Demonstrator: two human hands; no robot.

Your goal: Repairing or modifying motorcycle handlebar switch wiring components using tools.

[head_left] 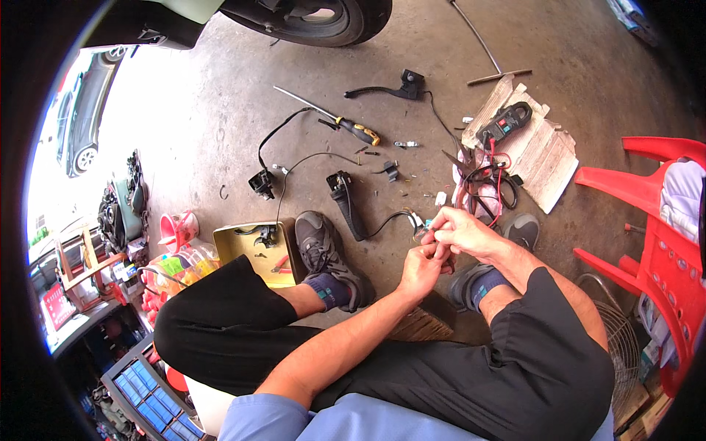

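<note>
My left hand (422, 270) and my right hand (462, 234) meet in front of my knees, fingers pinched close together. By my right fingertips is a small clear wire connector (420, 231), which that hand seems to grip. What my left fingers pinch is hidden. A black cable (382, 223) runs from this spot to a black ribbed twist grip (348, 204) on the floor. A pair of scissors (463, 162) and a tangle of black and red leads (491, 184) lie just beyond my right hand.
A clamp meter (504, 122) rests on torn cardboard (543, 158). On the floor lie a screwdriver (342, 123), a brake lever (393, 87), a switch housing (261, 184) and a T-handle wrench (500, 76). A yellow tray (220, 239) stands left, a red chair (662, 220) right, a wheel (316, 22) ahead.
</note>
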